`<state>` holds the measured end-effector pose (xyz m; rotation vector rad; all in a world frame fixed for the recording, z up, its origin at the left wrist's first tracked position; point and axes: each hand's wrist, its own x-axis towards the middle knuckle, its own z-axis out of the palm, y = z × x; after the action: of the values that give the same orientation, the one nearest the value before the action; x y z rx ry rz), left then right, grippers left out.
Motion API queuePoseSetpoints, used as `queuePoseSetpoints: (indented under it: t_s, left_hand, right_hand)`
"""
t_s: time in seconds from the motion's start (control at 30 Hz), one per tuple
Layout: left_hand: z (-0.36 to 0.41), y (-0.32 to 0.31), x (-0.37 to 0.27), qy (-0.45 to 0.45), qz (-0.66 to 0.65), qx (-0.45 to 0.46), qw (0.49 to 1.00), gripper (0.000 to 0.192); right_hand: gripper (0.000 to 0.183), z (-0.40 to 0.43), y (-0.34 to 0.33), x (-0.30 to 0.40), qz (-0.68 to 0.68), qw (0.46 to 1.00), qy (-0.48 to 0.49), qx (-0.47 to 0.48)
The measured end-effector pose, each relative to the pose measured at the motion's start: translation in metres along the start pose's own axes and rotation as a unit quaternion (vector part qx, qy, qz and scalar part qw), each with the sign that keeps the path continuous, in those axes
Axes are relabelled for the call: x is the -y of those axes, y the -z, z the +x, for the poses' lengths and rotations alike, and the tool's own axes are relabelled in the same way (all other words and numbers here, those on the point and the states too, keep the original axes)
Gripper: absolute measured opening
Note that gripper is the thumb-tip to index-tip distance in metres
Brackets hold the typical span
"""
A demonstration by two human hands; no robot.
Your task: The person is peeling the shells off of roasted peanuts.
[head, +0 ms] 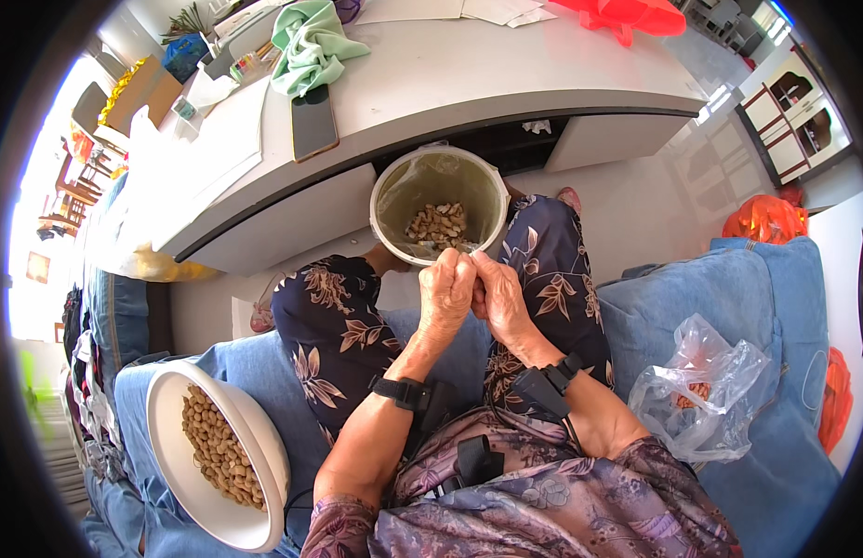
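Observation:
My left hand and my right hand meet at the near rim of a round bin. Their fingers are curled and the fingertips are pressed together. Whatever may be between them is hidden. A clear plastic bag lines the bin, and a pile of empty peanut shells lies at its bottom. To my left, a white plastic basin stands tilted on the sofa, holding many unshelled peanuts. On the right lies a clear plastic bag with reddish shelled peanuts inside.
A white table stands beyond the bin, bearing a smartphone, a green cloth, papers and a red plastic item. Blue fabric covers the sofa around me. A red bag sits by its far right end.

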<state>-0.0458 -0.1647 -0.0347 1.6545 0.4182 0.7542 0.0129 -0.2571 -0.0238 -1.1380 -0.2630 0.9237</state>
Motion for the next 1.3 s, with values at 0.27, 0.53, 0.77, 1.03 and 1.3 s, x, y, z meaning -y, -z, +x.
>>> queuePoseSetpoints:
  t_s: [0.27,0.53,0.77,1.03,1.3]
  left_hand:
    - [0.005,0.006,-0.015,0.094,-0.012,0.029,0.995,0.036]
    - [0.001,0.001,-0.009,0.084,-0.021,0.034,0.996,0.037]
    - [-0.001,-0.003,-0.028,0.210,-0.179,0.010,0.961,0.037]
    - [0.004,0.005,-0.016,0.255,-0.343,-0.022,0.904,0.040]
    - [0.010,0.011,-0.022,0.243,-0.379,-0.022,0.893,0.040]
  right_hand:
    - [0.048,0.001,-0.001,0.006,0.008,0.999,-0.051,-0.015]
    - [0.049,0.003,0.000,0.003,0.026,0.998,-0.055,-0.031]
    - [0.044,-0.002,-0.003,0.006,0.037,0.999,-0.013,-0.011]
    - [0.046,0.003,0.001,0.005,0.048,0.999,0.013,-0.007]
    - [0.049,0.003,0.003,0.013,0.098,0.991,0.019,0.085]
